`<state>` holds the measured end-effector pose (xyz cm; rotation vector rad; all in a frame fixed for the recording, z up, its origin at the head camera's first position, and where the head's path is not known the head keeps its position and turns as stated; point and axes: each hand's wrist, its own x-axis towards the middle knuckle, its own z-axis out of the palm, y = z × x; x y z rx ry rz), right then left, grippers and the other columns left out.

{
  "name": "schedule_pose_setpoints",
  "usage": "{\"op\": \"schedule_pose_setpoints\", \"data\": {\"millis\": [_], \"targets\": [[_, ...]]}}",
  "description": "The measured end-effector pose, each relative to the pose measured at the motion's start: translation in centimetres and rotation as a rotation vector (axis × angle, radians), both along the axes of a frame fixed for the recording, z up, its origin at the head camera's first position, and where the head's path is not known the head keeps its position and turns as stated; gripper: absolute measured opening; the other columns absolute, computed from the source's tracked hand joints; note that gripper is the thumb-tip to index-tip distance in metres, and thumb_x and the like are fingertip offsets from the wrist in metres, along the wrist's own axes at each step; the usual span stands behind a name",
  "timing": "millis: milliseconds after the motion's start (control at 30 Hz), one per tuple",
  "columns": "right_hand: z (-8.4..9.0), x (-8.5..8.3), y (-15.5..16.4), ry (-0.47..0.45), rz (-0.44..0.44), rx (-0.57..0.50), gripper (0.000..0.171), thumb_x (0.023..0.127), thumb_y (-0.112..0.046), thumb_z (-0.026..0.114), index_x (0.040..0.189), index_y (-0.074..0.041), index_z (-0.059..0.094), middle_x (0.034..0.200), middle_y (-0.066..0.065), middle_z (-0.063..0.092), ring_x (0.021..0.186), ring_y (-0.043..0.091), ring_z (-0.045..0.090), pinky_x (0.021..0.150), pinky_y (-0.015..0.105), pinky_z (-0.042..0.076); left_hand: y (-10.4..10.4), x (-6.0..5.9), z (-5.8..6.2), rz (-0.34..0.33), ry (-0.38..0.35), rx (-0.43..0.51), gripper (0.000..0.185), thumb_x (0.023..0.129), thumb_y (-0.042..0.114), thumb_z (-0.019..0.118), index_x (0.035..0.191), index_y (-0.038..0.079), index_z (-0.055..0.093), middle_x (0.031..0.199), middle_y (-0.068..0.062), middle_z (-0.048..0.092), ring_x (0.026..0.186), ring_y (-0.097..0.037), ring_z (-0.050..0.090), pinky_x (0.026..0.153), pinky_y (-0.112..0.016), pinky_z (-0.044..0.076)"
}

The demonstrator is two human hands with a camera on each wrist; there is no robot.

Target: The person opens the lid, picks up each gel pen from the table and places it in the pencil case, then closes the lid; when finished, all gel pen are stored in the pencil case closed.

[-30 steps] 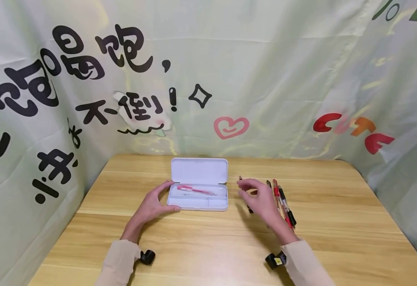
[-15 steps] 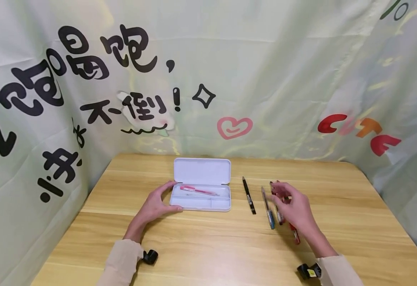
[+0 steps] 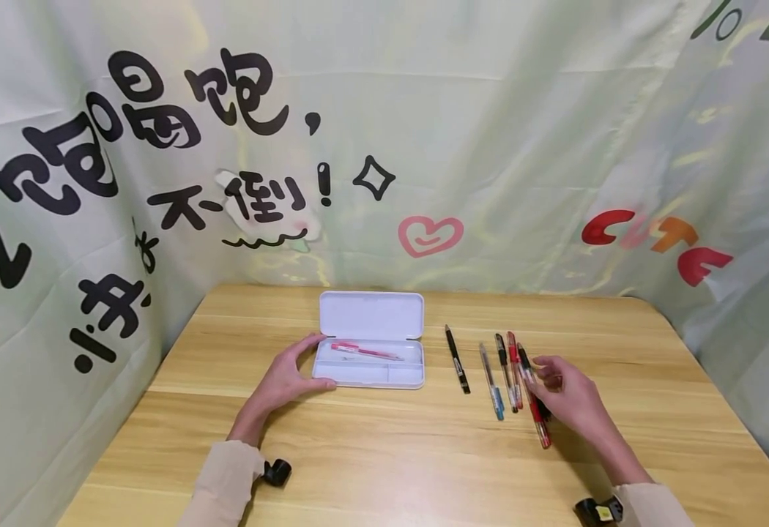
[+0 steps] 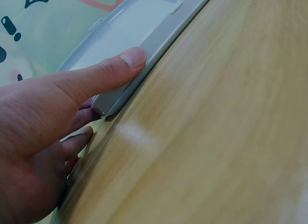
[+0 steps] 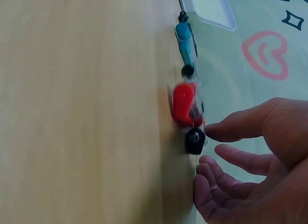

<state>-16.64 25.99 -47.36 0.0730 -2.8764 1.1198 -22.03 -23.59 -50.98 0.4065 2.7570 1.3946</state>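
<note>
My left hand (image 3: 285, 377) holds the left end of an open white pencil case (image 3: 371, 315). Its thumb lies on the front edge, as the left wrist view also shows. Inside the case rests a pink pen (image 3: 366, 352). At the right end of a row of pens is my right hand (image 3: 569, 395), its thumb and forefinger apart beside a black pen (image 5: 195, 141). Whether the thumb touches that pen I cannot tell. Close by on the left is a red pen (image 3: 540, 426), its end nearest me.
Further left in the row lie a blue-ended pen (image 3: 492, 384) and a black-capped pen (image 3: 502, 355). Another black pen (image 3: 457, 359) lies between them and the case. A printed curtain (image 3: 510, 146) hangs behind the wooden table (image 3: 384, 454).
My right hand has moved right across the pens, from beside the leftmost black pen to the row's right end, uncovering the pens. My left hand stays on the pencil case.
</note>
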Motion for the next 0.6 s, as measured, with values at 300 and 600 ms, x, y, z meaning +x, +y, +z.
{"op": "schedule_pose_setpoints", "data": {"millis": [300, 600], "targets": [[-0.4, 0.0, 1.1, -0.027, -0.007, 0.058, 0.034, 0.088, 0.002, 0.07, 0.121, 0.008, 0.064, 0.097, 0.013, 0.068, 0.086, 0.026, 0.065, 0.062, 0.027, 0.051, 0.1, 0.0, -0.2, -0.004, 0.011, 0.005, 0.093, 0.07, 0.039, 0.096, 0.15, 0.016, 0.052, 0.162, -0.019, 0.035, 0.149, -0.042, 0.03, 0.117, -0.067, 0.023], [-0.3, 0.0, 1.3, -0.015, -0.024, 0.032, 0.024, 0.091, -0.002, 0.071, 0.113, 0.007, 0.07, 0.092, 0.011, 0.07, 0.081, 0.022, 0.064, 0.059, 0.024, 0.05, 0.1, 0.1, -0.1, 0.005, 0.004, 0.005, 0.094, 0.07, 0.039, 0.096, 0.15, 0.018, 0.051, 0.163, -0.019, 0.034, 0.15, -0.042, 0.029, 0.118, -0.067, 0.022]]}}
